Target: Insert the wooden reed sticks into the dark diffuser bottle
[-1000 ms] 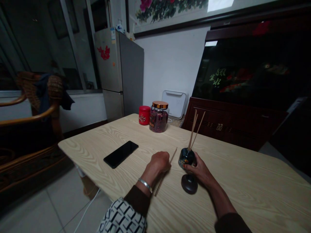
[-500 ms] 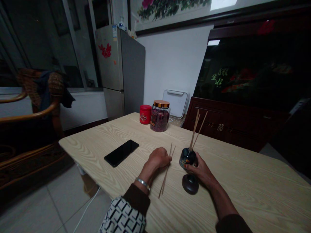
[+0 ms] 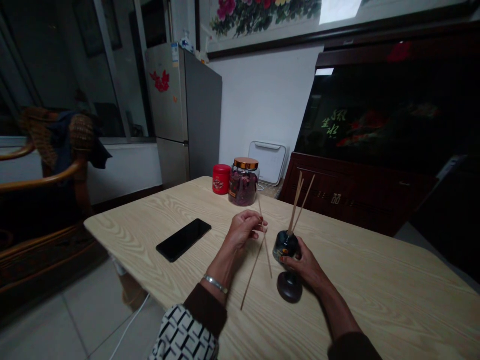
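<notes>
My left hand [image 3: 246, 229] is raised a little over the table, its thumb and fingertips pinching a thin reed stick [image 3: 267, 252] that slants up past the fingers. A second reed stick [image 3: 250, 282] runs below that hand toward the table's near side; whether the fingers also touch it I cannot tell. My right hand [image 3: 305, 262] grips a dark glass diffuser bottle [image 3: 284, 246] from its right side. Several reeds [image 3: 296, 205] stand in the bottle's neck, leaning right. Just in front of the bottle lies a dark, round cap [image 3: 289, 287].
A black phone [image 3: 183, 240] lies left of my hands on the wooden table [image 3: 375, 280]. Toward the back stand a red canister [image 3: 221, 179] and a clear jar of dried petals [image 3: 243, 185]. A wicker chair [image 3: 71, 172] is at the left, beyond the table edge.
My left hand has lifted slightly and its fingers have loosened. The two sticks, nearly parallel before, now cross at an angle. My right hand still holds the bottle.
</notes>
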`<state>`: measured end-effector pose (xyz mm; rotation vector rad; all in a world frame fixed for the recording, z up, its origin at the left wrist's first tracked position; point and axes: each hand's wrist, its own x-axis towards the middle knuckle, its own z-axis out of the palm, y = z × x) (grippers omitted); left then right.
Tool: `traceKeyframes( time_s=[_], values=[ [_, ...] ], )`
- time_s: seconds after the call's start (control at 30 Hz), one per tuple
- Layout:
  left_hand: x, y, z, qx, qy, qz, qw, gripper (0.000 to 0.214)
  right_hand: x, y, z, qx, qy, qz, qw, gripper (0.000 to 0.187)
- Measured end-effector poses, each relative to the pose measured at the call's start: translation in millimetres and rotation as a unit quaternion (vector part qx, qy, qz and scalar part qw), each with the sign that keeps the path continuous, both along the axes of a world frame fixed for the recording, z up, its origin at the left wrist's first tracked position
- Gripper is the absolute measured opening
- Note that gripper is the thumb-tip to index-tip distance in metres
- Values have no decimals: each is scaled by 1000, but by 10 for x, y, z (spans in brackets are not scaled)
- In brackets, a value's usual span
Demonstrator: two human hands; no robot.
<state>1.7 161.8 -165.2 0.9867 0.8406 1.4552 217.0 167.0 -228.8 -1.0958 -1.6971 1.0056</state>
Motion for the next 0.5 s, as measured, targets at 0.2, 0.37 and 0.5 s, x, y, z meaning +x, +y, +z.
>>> traceKeyframes(
  time_s=[0.2,0.37,0.5],
  values=[
    [197,12,343,122,-98,59,986,35,-10,-11,24,3,9,-6,1000,58],
    [389,78,446,201,-106,69,971,32,-6,-9,7,8,14,-5,1000,62],
    [474,119,450,217,-87,59,971,32,1,-1,-7,11,6,-8,1000,62]
  ],
)
